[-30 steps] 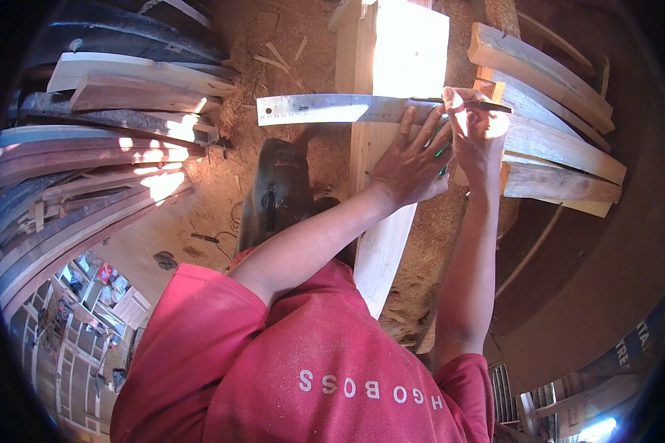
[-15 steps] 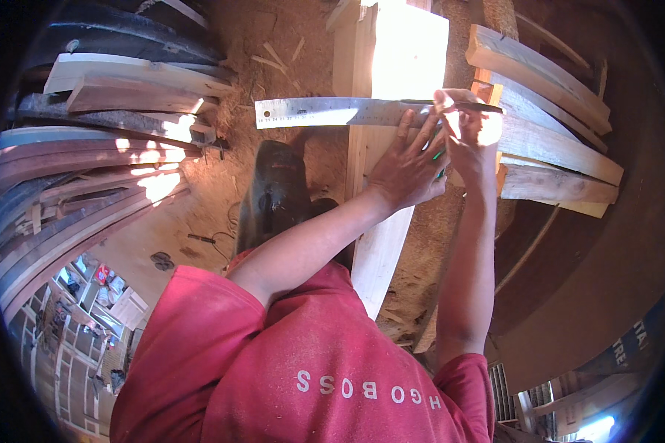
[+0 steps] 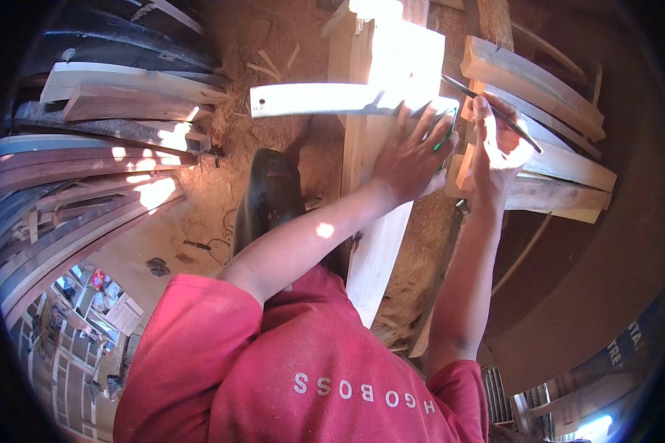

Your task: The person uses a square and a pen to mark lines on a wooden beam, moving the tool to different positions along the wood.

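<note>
Nearest, below both hands, a red short-sleeved shirt [image 3: 288,369], soft cloth finely speckled with pale dust. Above it, the left hand [image 3: 414,159], fingers spread and nearly straight, laid over the right end of a metal ruler [image 3: 310,99]: long, thin, glossy, with a small round hole at the end farthest from those fingers. Between the fingers, a narrow green edge [image 3: 443,136], mostly hidden. Just right of the left hand, the right hand [image 3: 501,144], thumb and fingers pinching a slim, dark, pencil-like tool [image 3: 510,122], point slanting up and left. Under ruler and left hand, a long, smooth, pale wooden board [image 3: 380,258], glaring with sunlight beyond the fingertips. Right of the right hand, stacked curved planks [image 3: 538,87] with visible grain. Left of the left hand, a floor [image 3: 310,37] of brown sawdust and splinters, then a pile of rough timber [image 3: 89,162], brown and grey. Writing: pale block capitals across the shirt, upside down; tiny ruler markings, too faint to read; pale, partly cut-off lettering on a dark blue panel [image 3: 628,343] far behind the right hand.
</note>
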